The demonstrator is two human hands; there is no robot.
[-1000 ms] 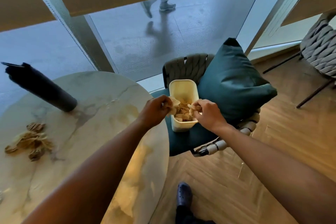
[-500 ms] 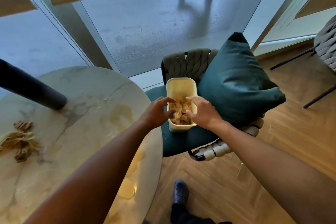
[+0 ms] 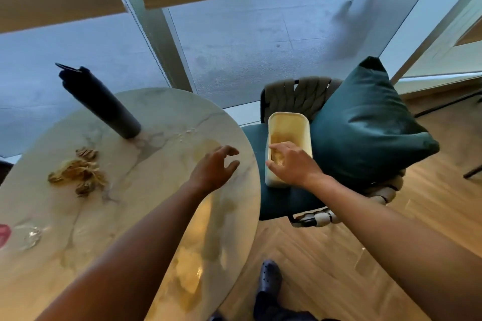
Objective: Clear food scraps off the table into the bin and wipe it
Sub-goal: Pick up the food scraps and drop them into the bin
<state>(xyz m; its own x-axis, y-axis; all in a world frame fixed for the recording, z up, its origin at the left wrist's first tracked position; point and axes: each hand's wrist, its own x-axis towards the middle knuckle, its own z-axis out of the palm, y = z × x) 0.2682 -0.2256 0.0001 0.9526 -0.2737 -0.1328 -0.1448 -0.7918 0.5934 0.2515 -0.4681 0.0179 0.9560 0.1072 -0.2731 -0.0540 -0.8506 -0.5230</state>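
A cream plastic bin (image 3: 289, 122) stands on a chair seat just right of the round marble table (image 3: 161, 174). Pale food scraps (image 3: 277, 157) lie inside the bin. My right hand (image 3: 293, 164) hangs over the bin's near end, fingers spread and loose, holding nothing. Over the table's right edge my left hand (image 3: 215, 168) hovers with its fingers loosely curled and empty. A pile of brown scraps (image 3: 78, 173) lies on the left part of the table.
A tall dark bottle (image 3: 101, 103) stands at the back of the table. A teal cushion (image 3: 365, 125) leans on the woven chair (image 3: 300, 96) beside the bin. A clear glass (image 3: 31, 236) and something red (image 3: 4, 233) sit at the table's left edge. My shoe (image 3: 270, 277) is on the wooden floor.
Both hands held scraps over the bin, then let them fall in. My left hand has since drawn back left over the table; my right hand stays above the bin.
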